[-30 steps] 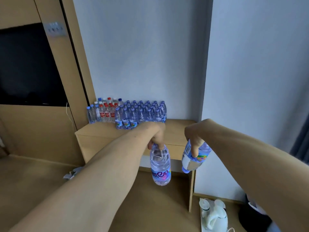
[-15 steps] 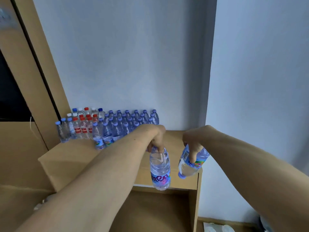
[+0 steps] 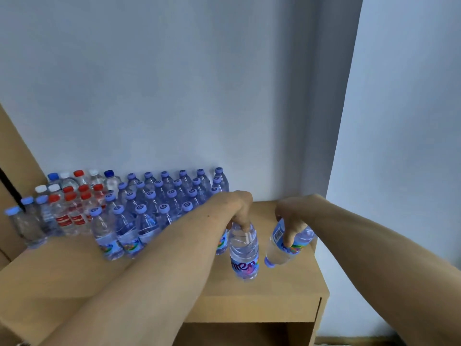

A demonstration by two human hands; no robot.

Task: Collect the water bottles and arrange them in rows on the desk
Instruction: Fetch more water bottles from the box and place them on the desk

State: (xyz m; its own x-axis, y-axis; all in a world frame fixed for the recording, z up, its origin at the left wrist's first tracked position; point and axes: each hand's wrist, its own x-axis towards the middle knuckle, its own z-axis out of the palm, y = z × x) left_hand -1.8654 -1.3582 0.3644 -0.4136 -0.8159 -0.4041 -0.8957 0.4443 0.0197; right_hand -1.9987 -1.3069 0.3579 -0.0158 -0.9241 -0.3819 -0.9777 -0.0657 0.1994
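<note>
Holding one bottle per hand here, both of our forearms stretched out over the desk (image 3: pixel 274 290). Our left hand (image 3: pixel 239 211) has its fingers curled round the neck of an upright bottle (image 3: pixel 244 255), which hangs straight down over the front right part of the desk top. We honestly can't tell if its base is touching the wood or just above it. Just beside it, our right hand (image 3: pixel 289 218) is wrapped round the body of a tilted bottle (image 3: pixel 287 248), fingers clamped over the label, with its purple cap (image 3: pixel 268 262) pointing down and towards us near the desk's right edge. The two bottles are close but not touching.

Further back on the desk we've got the purple-capped bottles (image 3: pixel 159 208) standing in tidy rows, running up to the wall. Left of those sits a smaller bunch of red-capped bottles (image 3: pixel 74 203), mixed with a few white and blue caps, also upright and packed tight. One of the front-row bottles is partly hidden behind our left arm.

Behind everything is a plain pale wall (image 3: pixel 174 96), and a wooden panel (image 3: pixel 15 156) leans in at the far left edge.
</note>
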